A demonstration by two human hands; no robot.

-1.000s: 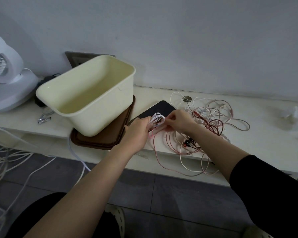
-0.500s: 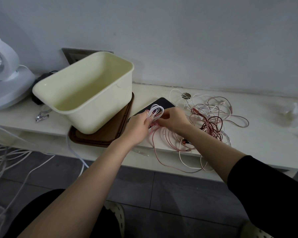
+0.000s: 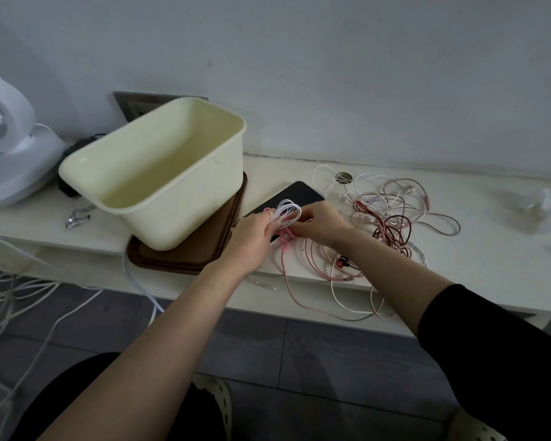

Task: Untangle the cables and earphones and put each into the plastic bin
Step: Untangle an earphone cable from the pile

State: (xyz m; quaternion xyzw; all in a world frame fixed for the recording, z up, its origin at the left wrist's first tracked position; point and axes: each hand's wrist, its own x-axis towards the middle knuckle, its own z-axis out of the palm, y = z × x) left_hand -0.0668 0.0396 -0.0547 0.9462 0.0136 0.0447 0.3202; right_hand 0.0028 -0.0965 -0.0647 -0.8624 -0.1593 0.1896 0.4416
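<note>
A cream plastic bin (image 3: 204,186) stands empty and tilted on a brown tray (image 3: 188,259) at the left of the shelf. My left hand (image 3: 252,237) grips a small coil of white cable (image 3: 288,211) just right of the bin. My right hand (image 3: 318,222) pinches the same coil from the right side. Pink cable loops (image 3: 283,241) hang below the two hands. A tangle of white, pink and dark red cables (image 3: 392,224) lies on the shelf to the right, with some loops hanging over the front edge.
A black phone (image 3: 296,194) lies flat behind my hands. A white fan (image 3: 10,148) stands at the far left, with white cords (image 3: 19,300) on the floor below. Crumpled white tissue (image 3: 541,205) lies at the far right. A wall outlet (image 3: 134,105) sits behind the bin.
Both hands have shifted slightly toward the bin with the white coil, and my right hand has closed in on the loops.
</note>
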